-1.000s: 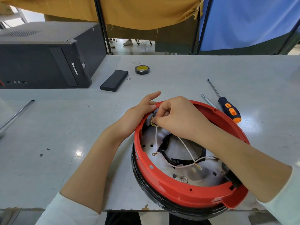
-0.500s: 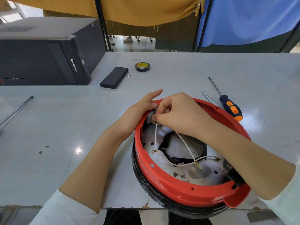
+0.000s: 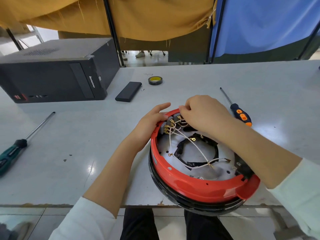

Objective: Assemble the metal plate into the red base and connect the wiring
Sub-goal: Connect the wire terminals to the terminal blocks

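Observation:
The round red base (image 3: 195,189) with a black lower ring sits at the table's near edge, slightly over it. Inside lies the metal plate (image 3: 199,153) with a black band and white wires (image 3: 200,154) ending in brass terminals. Grey connector blocks (image 3: 168,125) with brass tabs line the far-left inner wall. My left hand (image 3: 152,118) rests on the rim's outer left side, fingers extended. My right hand (image 3: 202,113) reaches over the far rim, its curled fingertips pinching a wire terminal at the connector blocks.
An orange-and-black screwdriver (image 3: 240,115) lies right of the base. A green-handled screwdriver (image 3: 15,148) lies at the far left. A black computer case (image 3: 57,73), a black bar (image 3: 128,91) and a tape roll (image 3: 155,80) sit further back.
My right hand has shifted up and to the right along the far rim, uncovering the connector blocks and their attached wires. The left hand stays on the rim.

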Motion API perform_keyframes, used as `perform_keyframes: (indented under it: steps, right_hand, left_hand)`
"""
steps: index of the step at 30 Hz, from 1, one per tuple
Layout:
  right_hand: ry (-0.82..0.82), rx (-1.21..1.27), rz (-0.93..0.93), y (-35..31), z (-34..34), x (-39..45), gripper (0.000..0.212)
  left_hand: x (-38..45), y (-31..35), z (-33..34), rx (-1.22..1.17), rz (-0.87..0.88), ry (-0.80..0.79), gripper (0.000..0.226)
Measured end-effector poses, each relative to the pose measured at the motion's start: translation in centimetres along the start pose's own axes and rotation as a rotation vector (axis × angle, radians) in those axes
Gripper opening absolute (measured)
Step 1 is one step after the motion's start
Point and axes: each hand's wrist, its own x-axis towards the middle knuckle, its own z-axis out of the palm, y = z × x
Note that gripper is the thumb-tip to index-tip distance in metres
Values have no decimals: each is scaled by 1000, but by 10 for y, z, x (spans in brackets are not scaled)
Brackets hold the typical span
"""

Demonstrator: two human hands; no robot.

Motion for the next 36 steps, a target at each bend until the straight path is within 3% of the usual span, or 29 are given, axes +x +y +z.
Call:
perform_keyframes:
  steps: [5,11,15,18,20,25,29,33,36]
  right_hand:
    - [-135,49,-30,-12,-8,11,47]
    - [-161,128,-128,-49,-2,10,48]
    - [-154,125,-159,-63,8,-1,51]
    - [-185,227,-184,-67,14,-11,36]
    - [-224,331,-183,-68,13,-18,43]
    - [-477,439,-332,-66,-4,-39,35]
    - [-635,420,-469,-57,-20,-59,33]
    - [-647,380,-496,-41,-31,-73,31]
    - [-580,332,-476,-24,-38,-74,29]
  left_hand:
    - [-29,-7,7,-22,5,183,46]
    - [-56,-17,20,-114,2,445,38]
    - [-61,-10,7,-92,-122,604,55]
    - [-65,0,-9,43,-147,561,51]
    - [-66,10,-19,131,-105,538,40]
    - [-53,32,-29,278,-42,367,27]
    - [-36,41,-19,406,-1,205,35]
    - [-28,33,-5,562,29,30,37]
    - [-29,20,0,542,61,87,36]
